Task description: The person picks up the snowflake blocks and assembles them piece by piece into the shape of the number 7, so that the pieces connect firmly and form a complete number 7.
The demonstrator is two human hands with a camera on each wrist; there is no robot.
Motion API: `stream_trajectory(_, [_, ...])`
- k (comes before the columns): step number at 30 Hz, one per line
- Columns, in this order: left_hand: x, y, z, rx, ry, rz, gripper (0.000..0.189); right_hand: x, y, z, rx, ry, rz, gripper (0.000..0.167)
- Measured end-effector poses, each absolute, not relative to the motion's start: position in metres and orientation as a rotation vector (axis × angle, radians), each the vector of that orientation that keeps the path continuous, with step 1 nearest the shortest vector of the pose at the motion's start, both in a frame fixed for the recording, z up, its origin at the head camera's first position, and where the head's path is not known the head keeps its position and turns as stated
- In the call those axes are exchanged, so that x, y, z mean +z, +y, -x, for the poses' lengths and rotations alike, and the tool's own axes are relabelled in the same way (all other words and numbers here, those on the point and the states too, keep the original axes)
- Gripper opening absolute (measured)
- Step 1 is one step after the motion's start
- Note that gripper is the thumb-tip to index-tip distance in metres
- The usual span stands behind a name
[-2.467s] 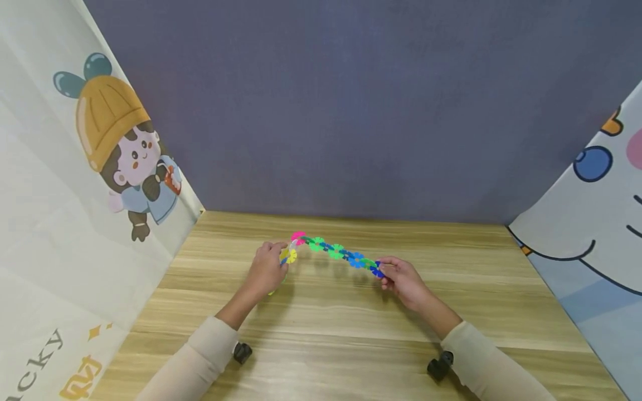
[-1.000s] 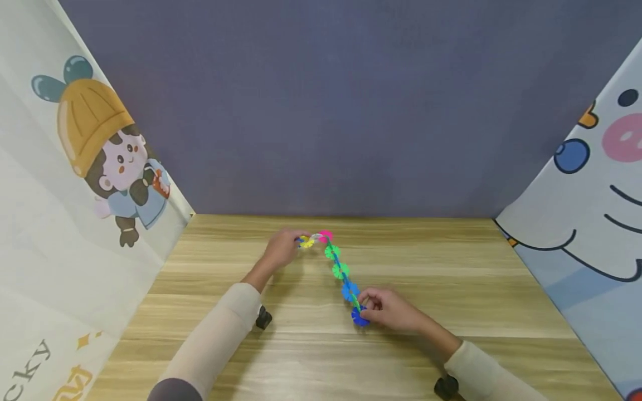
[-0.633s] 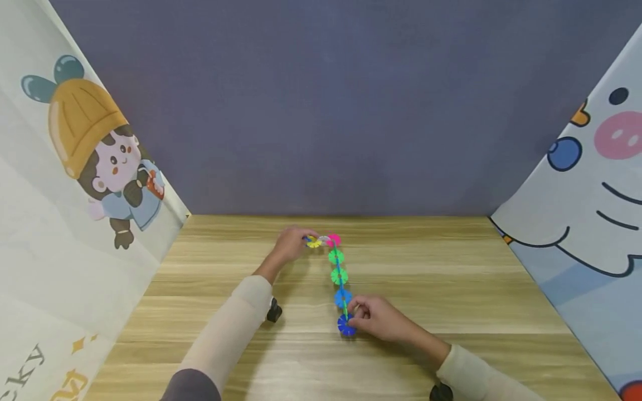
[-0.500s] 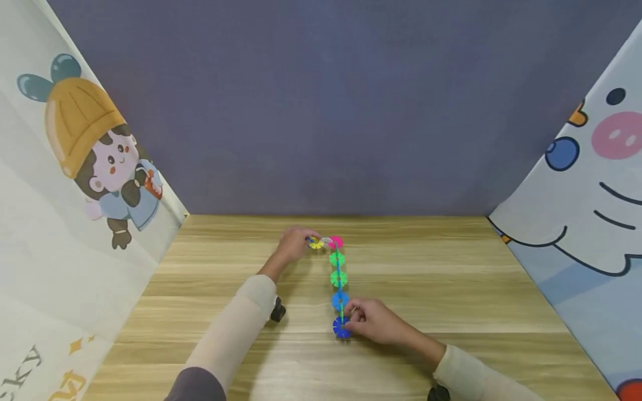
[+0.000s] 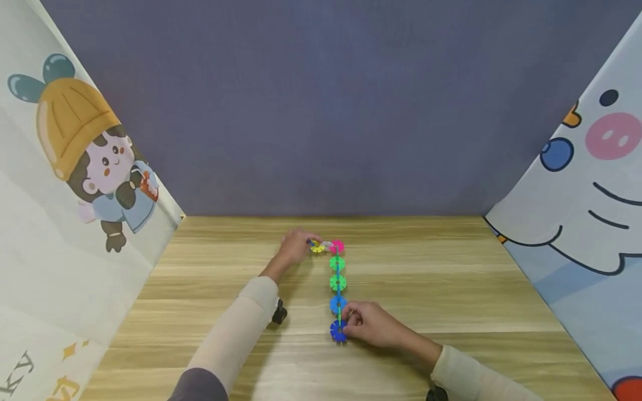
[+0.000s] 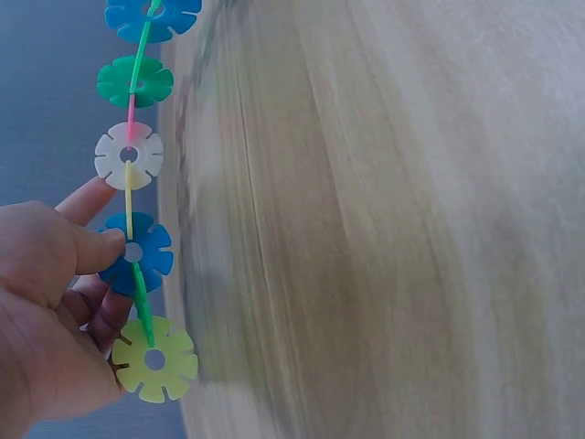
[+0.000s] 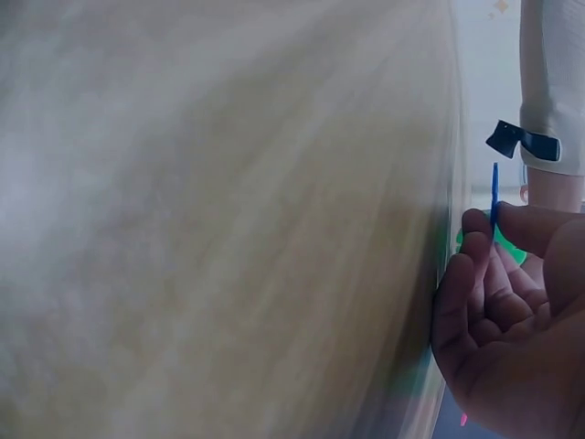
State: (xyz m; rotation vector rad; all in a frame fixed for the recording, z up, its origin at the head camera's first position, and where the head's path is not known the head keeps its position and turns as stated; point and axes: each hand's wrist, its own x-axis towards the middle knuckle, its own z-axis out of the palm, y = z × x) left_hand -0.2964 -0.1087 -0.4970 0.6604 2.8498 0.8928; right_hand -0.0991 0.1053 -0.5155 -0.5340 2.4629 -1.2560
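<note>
A chain of slotted plastic snowflake discs [image 5: 338, 283] hangs between my two hands in an L shape. Its long arm runs from a pink disc [image 5: 336, 246] at the far bend toward me, through green and blue ones. My left hand [image 5: 295, 248] is at the far end; in the left wrist view its thumb and fingers pinch a blue disc [image 6: 157, 254], with a pale yellow disc [image 6: 155, 359] dangling past it. At the near end my right hand [image 5: 373, 324] pinches the dark blue disc [image 5: 337, 331], seen edge-on in the right wrist view.
The wood-grain table [image 5: 426, 267] lies under both hands. A grey-blue panel [image 5: 321, 111] stands at its back edge. Printed white curtains flank it, one on the left [image 5: 40, 267] and one on the right [image 5: 577, 234].
The chain's long arm has swung from slanting rightward to running straight toward me. My right hand came left and nearer, my left hand went right and farther away. Both keep their grip.
</note>
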Motion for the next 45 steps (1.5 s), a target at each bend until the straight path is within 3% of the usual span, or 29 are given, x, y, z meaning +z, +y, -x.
stream_trajectory(16, [-0.502, -0.108, 0.294, 0.868, 2.843, -0.64, 0.053, -0.518, 0.108, 0.1, -1.233, 2.447, 0.566, 0.016])
stream_trajectory(45, [-0.484, -0.119, 0.289, 0.84, 2.837, -0.635, 0.036, -0.514, 0.12, 0.104, -1.121, 2.54, 0.559, 0.012])
